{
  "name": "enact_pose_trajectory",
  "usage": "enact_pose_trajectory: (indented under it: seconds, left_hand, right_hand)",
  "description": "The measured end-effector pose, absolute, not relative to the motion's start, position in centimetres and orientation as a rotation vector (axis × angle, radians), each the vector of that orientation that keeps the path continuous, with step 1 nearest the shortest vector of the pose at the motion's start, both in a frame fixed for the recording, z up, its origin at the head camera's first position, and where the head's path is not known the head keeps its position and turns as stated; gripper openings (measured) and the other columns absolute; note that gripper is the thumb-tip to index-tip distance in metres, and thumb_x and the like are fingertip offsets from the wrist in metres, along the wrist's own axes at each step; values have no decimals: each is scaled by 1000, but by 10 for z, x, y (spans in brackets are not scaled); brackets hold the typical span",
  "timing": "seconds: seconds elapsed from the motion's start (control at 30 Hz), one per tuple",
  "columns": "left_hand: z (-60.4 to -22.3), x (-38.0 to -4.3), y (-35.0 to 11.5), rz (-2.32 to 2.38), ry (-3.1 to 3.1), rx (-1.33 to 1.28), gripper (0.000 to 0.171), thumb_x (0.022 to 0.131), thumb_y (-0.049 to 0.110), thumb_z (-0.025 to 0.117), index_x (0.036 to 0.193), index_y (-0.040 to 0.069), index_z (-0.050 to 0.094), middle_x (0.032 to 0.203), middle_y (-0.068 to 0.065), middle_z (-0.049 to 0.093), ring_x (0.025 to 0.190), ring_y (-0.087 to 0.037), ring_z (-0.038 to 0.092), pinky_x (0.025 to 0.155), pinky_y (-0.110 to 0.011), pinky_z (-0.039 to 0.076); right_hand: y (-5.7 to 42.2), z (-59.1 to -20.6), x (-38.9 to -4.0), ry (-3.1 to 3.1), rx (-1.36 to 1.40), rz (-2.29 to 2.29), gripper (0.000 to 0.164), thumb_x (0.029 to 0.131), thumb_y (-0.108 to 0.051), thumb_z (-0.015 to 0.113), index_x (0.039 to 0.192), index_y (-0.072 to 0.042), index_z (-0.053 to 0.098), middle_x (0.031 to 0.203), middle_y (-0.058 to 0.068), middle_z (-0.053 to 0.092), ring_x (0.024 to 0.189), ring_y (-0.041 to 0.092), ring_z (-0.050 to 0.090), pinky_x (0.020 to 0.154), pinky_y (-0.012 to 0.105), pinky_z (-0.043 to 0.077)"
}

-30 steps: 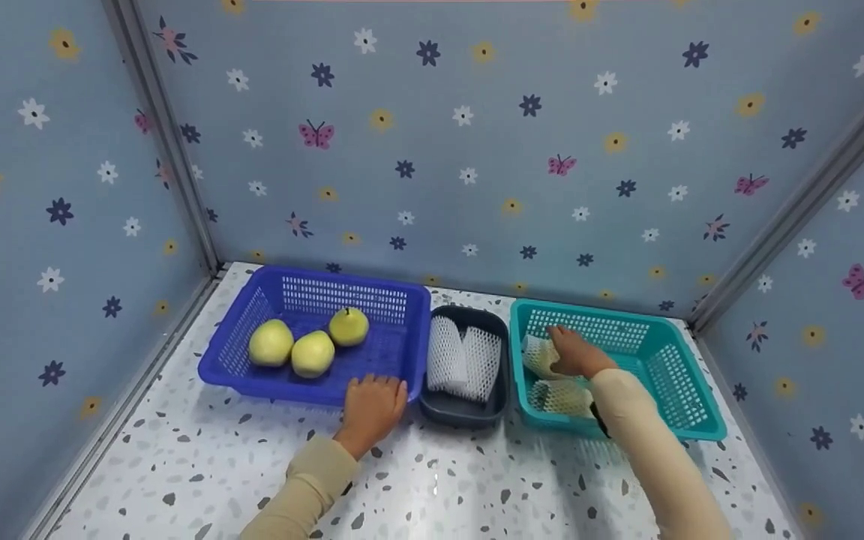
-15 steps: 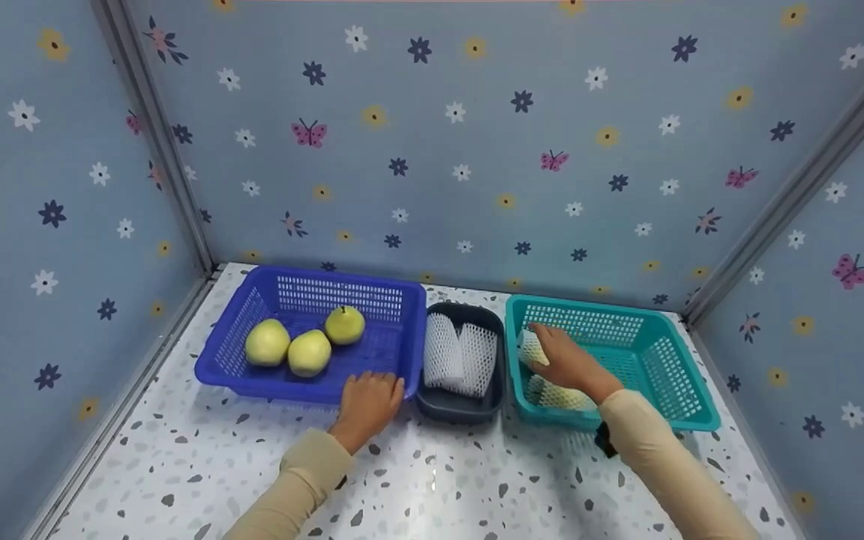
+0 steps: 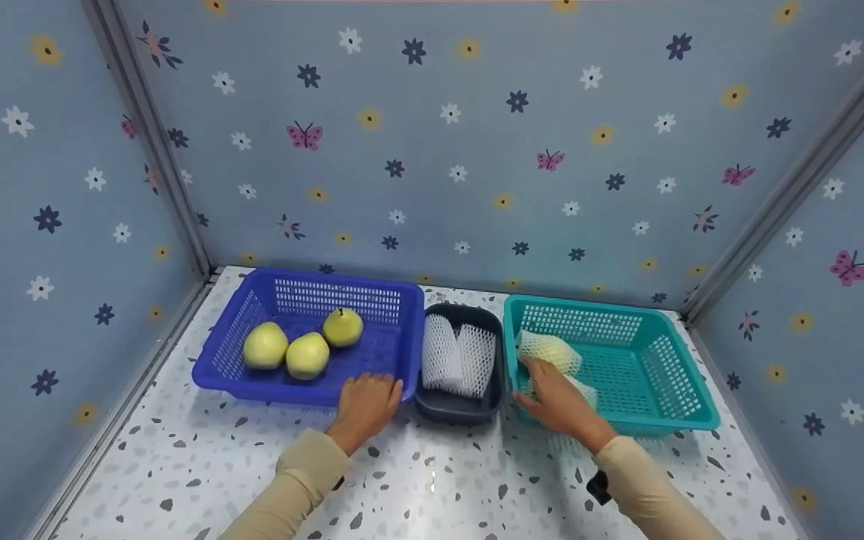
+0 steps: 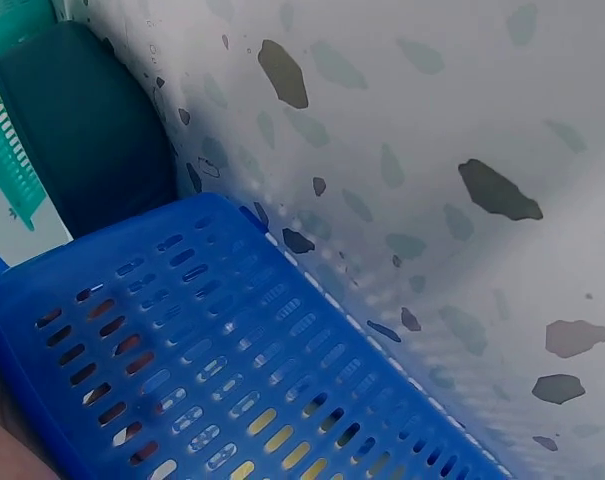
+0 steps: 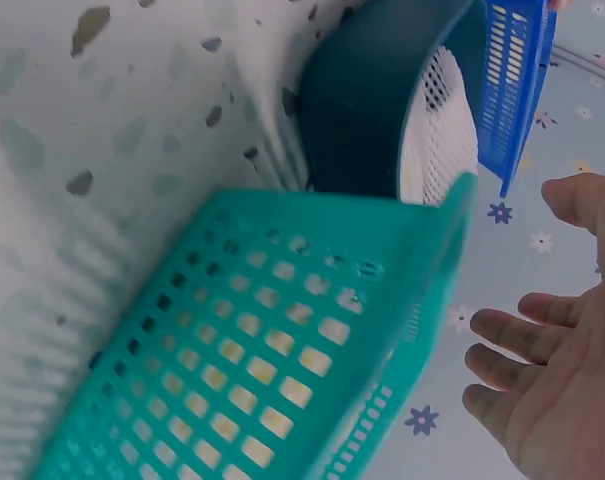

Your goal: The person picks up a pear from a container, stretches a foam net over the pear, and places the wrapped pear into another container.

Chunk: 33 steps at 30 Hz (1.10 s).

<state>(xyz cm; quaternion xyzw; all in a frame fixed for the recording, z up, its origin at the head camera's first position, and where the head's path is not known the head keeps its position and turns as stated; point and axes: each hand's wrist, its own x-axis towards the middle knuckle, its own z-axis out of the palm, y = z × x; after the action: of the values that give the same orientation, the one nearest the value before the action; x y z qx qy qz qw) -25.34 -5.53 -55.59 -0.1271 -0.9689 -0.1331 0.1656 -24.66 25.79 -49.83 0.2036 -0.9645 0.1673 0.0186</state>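
My left hand (image 3: pixel 364 409) rests on the front rim of a blue basket (image 3: pixel 282 392), fingers bent over the edge. Three yellow-green pears (image 3: pixel 307 355) lie in that basket. At the left end of a teal basket (image 3: pixel 642 375), my right hand (image 3: pixel 563 405) hovers with nothing in its grasp; the right wrist view shows its thumb and fingers (image 5: pixel 512 335) spread above the rim. Just beyond them lies a pear in a white foam net (image 3: pixel 550 352). A second netted pear (image 3: pixel 584 392) is partly hidden under this hand.
Between the baskets stands a dark grey tub (image 3: pixel 458 411) holding white foam net sleeves (image 3: pixel 442 352). All three containers sit side by side on a speckled white table (image 3: pixel 432 480). Flower-patterned walls (image 3: pixel 432 150) enclose it at the back and both sides.
My right hand has let go of the far netted pear, which now lies uncovered in the teal basket, and has drawn back toward the front. The left hand keeps its place on the rim.
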Motion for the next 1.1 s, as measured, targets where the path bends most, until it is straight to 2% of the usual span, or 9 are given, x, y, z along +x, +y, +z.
enact_pose_trajectory:
  seconds: [0.13,0.37,0.6,0.83,1.1]
  left_hand:
    - [-554,-255,-56,-384,-2768,-382,34,90,34,43,80,6,61,77,-9,62,75,-29,57,69,-47,42]
    - [-546,-265,-70,-322,-2687,-388,32,88,33,45,77,6,58,72,-9,60,69,-28,56,58,-43,43]
    - [-534,-284,-105,-248,-2662,-349,24,80,26,59,83,2,58,77,-11,58,73,-28,55,54,-44,43]
    - [-522,-303,-139,-293,-2859,-144,44,77,26,63,107,-4,51,99,-19,53,94,-35,48,67,-51,42]
    - [-527,-316,-160,-401,-3021,25,60,74,32,66,111,-9,44,107,-24,45,101,-41,42,69,-55,41]
  right_hand:
    - [257,-512,-238,-2958,604,444,61,86,-34,54,132,-2,32,129,15,40,118,25,38,93,40,35]
    - [260,-533,-227,-2905,537,360,61,86,-38,53,130,0,35,126,15,43,119,27,37,96,41,31]
    - [261,-547,-223,-2865,526,257,61,86,-41,50,129,0,36,125,16,43,118,28,37,96,41,30]
    - [260,-550,-223,-2822,545,200,60,85,-39,52,127,2,39,124,17,44,118,29,38,97,42,29]
    - [260,-555,-223,-2803,526,209,59,83,-35,57,126,2,40,125,17,44,120,29,36,98,42,27]
